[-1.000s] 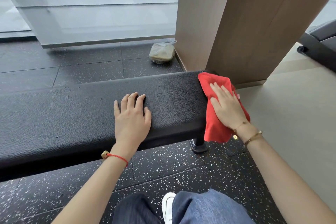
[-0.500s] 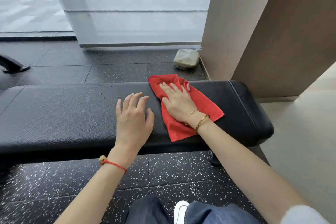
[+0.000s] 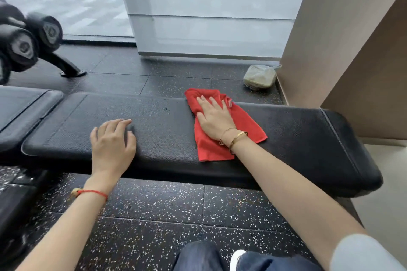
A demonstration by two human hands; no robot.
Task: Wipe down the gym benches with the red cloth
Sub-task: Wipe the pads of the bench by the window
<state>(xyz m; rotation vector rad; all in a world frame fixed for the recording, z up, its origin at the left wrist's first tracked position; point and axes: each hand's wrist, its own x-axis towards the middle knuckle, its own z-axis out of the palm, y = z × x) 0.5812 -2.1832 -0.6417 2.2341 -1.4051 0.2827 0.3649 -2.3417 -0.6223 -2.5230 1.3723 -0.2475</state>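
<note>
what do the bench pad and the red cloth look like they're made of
Bench pad: black vinyl or faux leather, judging by its pebbled grain, soft sheen and stitched seam near the end. Red cloth: soft matte fabric, likely microfibre or terry; it folds and rumples under the right hand.

Seen from a single wide-angle camera worn on the head, angled forward and steeply down over the padded bench surface (image 3: 167, 130) at close range, both forearms reaching in from the bottom edge; speckled floor (image 3: 154, 204) and knees directly below, frosted glass panel (image 3: 209, 17) and wood-clad column (image 3: 352, 50) across the top, dumbbell rack (image 3: 28, 37) bent by the lens at far left; no second view to compare
</note>
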